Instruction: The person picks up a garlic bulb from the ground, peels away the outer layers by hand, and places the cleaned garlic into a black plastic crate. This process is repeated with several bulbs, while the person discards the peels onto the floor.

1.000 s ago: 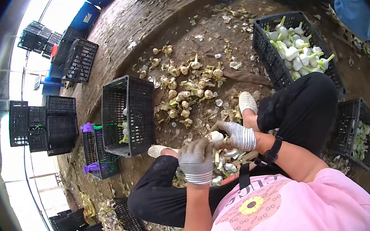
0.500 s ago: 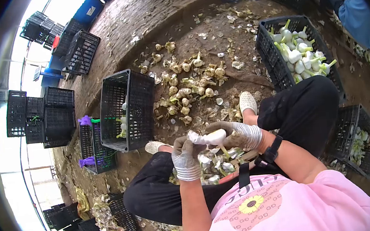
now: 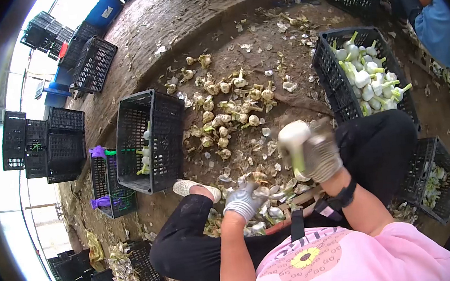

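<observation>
My right hand (image 3: 321,156), in a grey-and-white glove, is closed around a white garlic bulb (image 3: 294,134) with a green stem. Both are blurred by motion and raised in front of my right knee. My left hand (image 3: 243,200), gloved too, is low over the pile of garlic peelings (image 3: 276,211) between my legs. Its fingers blend into the peelings, so I cannot make out whether they grip anything. Unpeeled garlic bulbs (image 3: 223,122) with brownish skins lie scattered on the ground ahead.
A black crate (image 3: 332,85) full of white garlic stands at the right. Another crate (image 3: 169,145), at the left, holds a few bulbs. At far right a crate (image 3: 444,196) contains greenish scraps. Stacked crates (image 3: 65,149) stand further left. A person in a blue sleeve (image 3: 440,28) sits at upper right.
My hands have come apart. The right one has carried the garlic bulb up and to the right, while the left has dropped toward the peelings. The view has shifted slightly.
</observation>
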Motion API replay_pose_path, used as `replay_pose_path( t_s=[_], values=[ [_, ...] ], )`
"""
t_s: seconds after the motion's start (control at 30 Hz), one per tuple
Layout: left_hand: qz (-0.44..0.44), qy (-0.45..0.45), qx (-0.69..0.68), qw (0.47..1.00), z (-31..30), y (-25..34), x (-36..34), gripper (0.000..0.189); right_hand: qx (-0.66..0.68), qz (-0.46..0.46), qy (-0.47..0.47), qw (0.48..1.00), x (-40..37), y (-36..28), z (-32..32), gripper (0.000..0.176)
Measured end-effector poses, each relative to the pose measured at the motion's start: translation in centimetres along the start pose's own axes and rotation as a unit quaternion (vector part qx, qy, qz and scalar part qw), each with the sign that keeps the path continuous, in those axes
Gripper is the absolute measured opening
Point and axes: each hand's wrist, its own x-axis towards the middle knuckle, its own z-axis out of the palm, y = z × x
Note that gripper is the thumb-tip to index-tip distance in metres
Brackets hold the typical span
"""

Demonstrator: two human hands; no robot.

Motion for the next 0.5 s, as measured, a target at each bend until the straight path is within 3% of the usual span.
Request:
replay_pose_path(
  t_s=[0.07, 0.1, 0.13, 0.2, 0.23, 0.27, 0.33, 0.4, 0.5],
  values=[
    [-0.015, -0.015, -0.081, 0.996, 0.8, -0.8, 1.9, 0.049, 0.095, -0.053, -0.078, 0.991, 0.5, -2.5, 0.8, 0.065],
    [-0.022, -0.023, -0.118, 0.992, 1.2, -1.4, 3.1, 0.052, 0.042, -0.083, -0.044, 0.995, 0.8, -2.6, 0.8, 0.067],
    [-0.024, -0.019, -0.134, 0.991, 1.1, -1.9, 4.5, 0.05, -0.007, -0.101, 0.044, 0.994, 1.1, -2.3, -1.2, 0.056],
    [-0.051, 0.038, -0.216, 0.974, 2.7, -4.5, 8.0, 0.049, -0.165, -0.044, 0.255, 0.952, 0.9, -1.1, -5.1, 0.042],
    [-0.084, 0.081, -0.289, 0.95, 4.2, -5.8, 10.0, 0.047, -0.238, 0.044, 0.365, 0.899, 1.7, -0.1, -4.7, 0.035],
    [-0.106, 0.096, -0.178, 0.974, 2.0, -5.0, 10.8, 0.044, -0.303, 0.13, 0.467, 0.82, 2.8, 1.1, -4.3, 0.028],
    [-0.098, 0.139, -0.136, 0.976, 1.6, -4.8, 13.8, 0.045, -0.385, 0.235, 0.36, 0.816, 2.7, 2.4, -5.9, 0.03],
    [-0.14, 0.116, -0.13, 0.975, 1.7, -4.4, 17.7, 0.057, -0.376, 0.165, 0.228, 0.883, 1.9, 2.6, -5.2, 0.028],
    [-0.196, 0.085, -0.207, 0.955, 2.1, -3.0, 23.7, 0.068, -0.306, 0.189, 0.294, 0.885, 3.0, 2.0, -5.9, 0.04]
  ],
)
